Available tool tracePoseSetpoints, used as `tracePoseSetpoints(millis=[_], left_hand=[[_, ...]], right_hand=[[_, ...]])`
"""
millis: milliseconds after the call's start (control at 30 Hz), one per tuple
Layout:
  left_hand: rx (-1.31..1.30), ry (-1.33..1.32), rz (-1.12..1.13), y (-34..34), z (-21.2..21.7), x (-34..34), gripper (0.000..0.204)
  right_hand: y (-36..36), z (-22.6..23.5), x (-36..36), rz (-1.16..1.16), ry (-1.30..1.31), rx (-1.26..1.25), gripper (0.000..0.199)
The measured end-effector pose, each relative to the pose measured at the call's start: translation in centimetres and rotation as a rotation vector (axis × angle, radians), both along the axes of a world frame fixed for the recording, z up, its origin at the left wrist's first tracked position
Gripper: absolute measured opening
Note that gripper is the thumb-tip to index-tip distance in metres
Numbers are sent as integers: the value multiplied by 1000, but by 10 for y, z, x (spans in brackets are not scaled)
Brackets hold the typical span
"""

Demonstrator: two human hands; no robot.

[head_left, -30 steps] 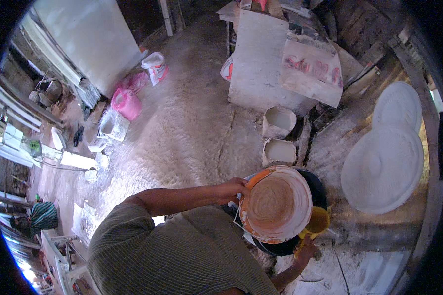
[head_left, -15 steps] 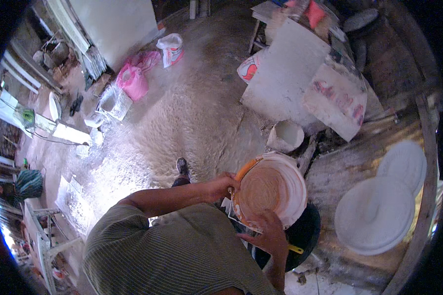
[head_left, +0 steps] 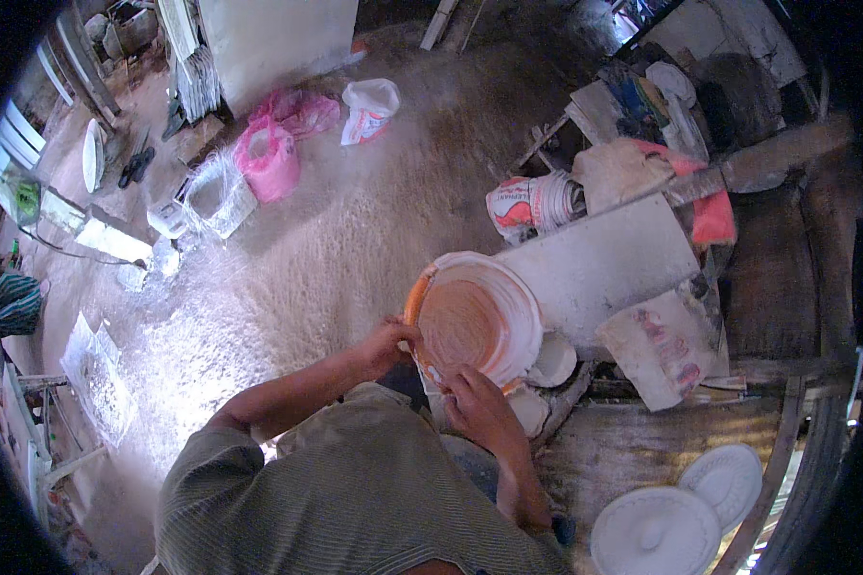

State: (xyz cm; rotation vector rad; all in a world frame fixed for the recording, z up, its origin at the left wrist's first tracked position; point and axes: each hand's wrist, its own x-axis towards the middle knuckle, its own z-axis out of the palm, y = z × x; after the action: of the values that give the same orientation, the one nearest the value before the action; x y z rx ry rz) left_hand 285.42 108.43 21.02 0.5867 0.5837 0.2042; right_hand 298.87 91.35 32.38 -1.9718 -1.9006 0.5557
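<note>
A round white bucket [head_left: 524,311] hangs in front of me, tilted so its inside shows. Inside is a pinkish-brown material [head_left: 460,324], smeared up the wall; whether it is powder or paste I cannot tell. A thick orange strip [head_left: 416,297] curves along the left rim. My left hand [head_left: 391,345] is closed round the left rim, just below that strip. At the near rim my right hand [head_left: 481,407] has its fingers curled over the edge. The bucket's underside is hidden.
Right of the bucket lie a pale board [head_left: 609,259] and a stained sheet [head_left: 664,350]. Two white round mouldings [head_left: 657,532] rest at the lower right. Pink bags [head_left: 270,163] and a white sack [head_left: 368,107] stand on the dusty floor, far left. A pale container [head_left: 552,361] sits beside the bucket.
The bucket has moved left and slightly up in view as the view turned. My right hand has come up onto the near rim. The black tub with the yellow-handled tool no longer shows.
</note>
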Motion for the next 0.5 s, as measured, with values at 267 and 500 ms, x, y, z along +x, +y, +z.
tracePoseSetpoints(millis=[267, 500], left_hand=[[-32, 52, 165, 206, -25, 56, 49], [29, 246, 162, 361, -79, 124, 65]], right_hand=[[239, -21, 101, -25, 289, 180, 17], [437, -60, 214, -166, 539, 256, 20]])
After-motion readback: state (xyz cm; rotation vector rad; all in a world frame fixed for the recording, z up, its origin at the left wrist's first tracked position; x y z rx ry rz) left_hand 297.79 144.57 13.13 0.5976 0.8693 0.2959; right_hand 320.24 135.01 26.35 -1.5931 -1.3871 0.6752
